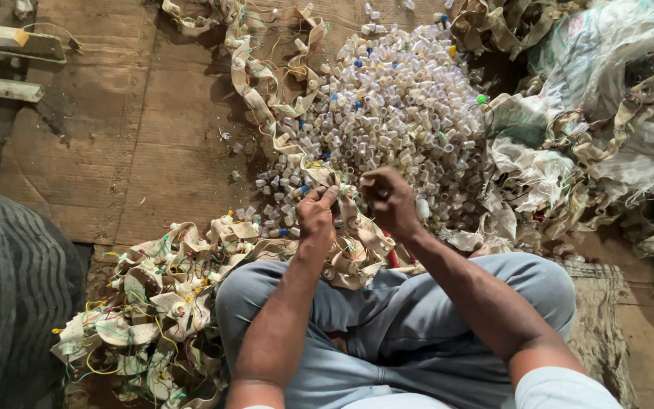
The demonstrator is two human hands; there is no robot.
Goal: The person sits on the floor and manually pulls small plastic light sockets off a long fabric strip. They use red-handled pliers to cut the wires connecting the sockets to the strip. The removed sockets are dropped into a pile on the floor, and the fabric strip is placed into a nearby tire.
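A cream fabric strip is pinched between the left hand and the right hand, above a heap of small translucent plastic caps on the cardboard-covered floor.

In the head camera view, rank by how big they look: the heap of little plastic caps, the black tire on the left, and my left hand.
1. Heap of plastic caps
2. Black tire, cut off by the frame and nearer, so unsure against the heap
3. Left hand

Two hands, left hand and right hand, near centre. One heap of small pale plastic caps, far centre, too many to count. Two wooden battens, far left. One dark tyre, near left.
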